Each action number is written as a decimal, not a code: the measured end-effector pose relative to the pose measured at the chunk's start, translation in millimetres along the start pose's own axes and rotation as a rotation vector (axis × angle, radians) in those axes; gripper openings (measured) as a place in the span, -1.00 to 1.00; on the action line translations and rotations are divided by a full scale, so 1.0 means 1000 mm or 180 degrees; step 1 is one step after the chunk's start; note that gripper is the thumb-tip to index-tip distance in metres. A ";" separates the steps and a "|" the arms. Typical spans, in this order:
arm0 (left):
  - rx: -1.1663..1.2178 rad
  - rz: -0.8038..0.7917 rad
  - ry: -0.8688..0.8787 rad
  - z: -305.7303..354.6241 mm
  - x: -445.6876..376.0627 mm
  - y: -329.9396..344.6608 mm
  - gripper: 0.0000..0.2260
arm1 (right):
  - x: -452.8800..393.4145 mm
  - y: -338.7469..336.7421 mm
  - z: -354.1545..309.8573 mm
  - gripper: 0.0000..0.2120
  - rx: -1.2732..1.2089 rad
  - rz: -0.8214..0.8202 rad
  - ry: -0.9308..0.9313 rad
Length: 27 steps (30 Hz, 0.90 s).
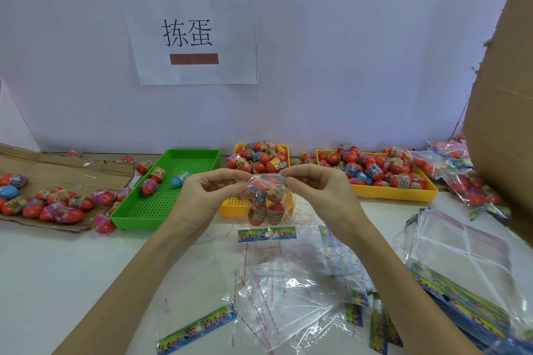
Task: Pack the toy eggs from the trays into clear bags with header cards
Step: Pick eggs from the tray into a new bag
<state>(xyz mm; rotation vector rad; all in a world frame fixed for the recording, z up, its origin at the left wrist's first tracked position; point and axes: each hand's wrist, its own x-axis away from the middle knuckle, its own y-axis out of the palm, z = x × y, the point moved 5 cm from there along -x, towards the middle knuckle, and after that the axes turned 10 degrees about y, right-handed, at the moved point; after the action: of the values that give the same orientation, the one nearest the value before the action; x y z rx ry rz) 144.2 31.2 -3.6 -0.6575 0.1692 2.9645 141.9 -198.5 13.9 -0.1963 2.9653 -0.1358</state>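
bag closing, mid-frame: eggs in, mouth not yet sealed

both hands meet at centre frame. left hand (210, 190) and right hand (314, 184) each pinch a top corner of a clear bag (266, 199), fingers curled on the film; the bag hangs between them, above the near end of the middle yellow tray (230, 204). toy eggs (261, 210) sit inside it, apparently three or four; the exact count cannot be read. judged step: the fill looks done and the mouth is being drawn flat for closing. the next move likely calls for folding the flap over and seating a header card, with the film kept taut so the eggs do not slip out.

surroundings: a header card (266, 233) lies on the table (57, 268) just below the bag. loose empty bags (288, 291) litter lower centre and could snag a hand reaching down. green tray (161, 199), centre left, holds few eggs; the right yellow tray (403, 193) is heaped. packed bags (461, 181) pile at right beside a cardboard box (501, 95).
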 end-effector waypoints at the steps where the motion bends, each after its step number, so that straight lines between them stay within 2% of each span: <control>1: 0.0011 -0.0012 -0.0024 0.000 0.000 0.000 -0.78 | 0.000 0.000 0.000 -0.87 0.0011 0.0014 -0.0007; 12: 0.0047 -0.0005 -0.0014 -0.003 0.001 0.000 -0.79 | -0.003 -0.002 0.003 -0.88 0.0248 0.0247 -0.0075; 17: 0.0221 0.0085 -0.0227 -0.019 0.004 0.003 -0.76 | -0.004 -0.002 0.018 -0.76 0.0096 0.0195 0.0304; 20: 0.0314 0.0164 -0.0284 -0.023 0.003 0.002 -0.75 | -0.004 -0.002 0.024 -0.78 0.0098 0.0402 0.0511; 22: 0.0293 0.0259 -0.0287 -0.024 0.003 0.000 -0.73 | -0.003 -0.003 0.024 -0.80 0.0420 0.0647 0.0605; 23: 0.0282 0.0317 -0.0296 -0.025 0.003 -0.001 -0.71 | -0.002 -0.003 0.023 -0.74 0.0645 0.0702 0.0654; 25: 0.0267 0.0411 -0.0322 -0.026 0.004 -0.001 -0.72 | 0.000 0.001 0.023 -0.53 0.1003 0.0566 0.0792; 27: 0.0249 0.0453 -0.0340 -0.027 0.004 -0.001 -0.79 | 0.003 0.008 0.022 -0.48 0.1502 0.0312 0.0760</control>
<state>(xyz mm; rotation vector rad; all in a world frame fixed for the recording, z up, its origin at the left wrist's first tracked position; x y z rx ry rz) 152.2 29.3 -29.6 -0.4961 0.3347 3.0999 141.5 -192.6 -8.9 0.0301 3.0537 -0.8877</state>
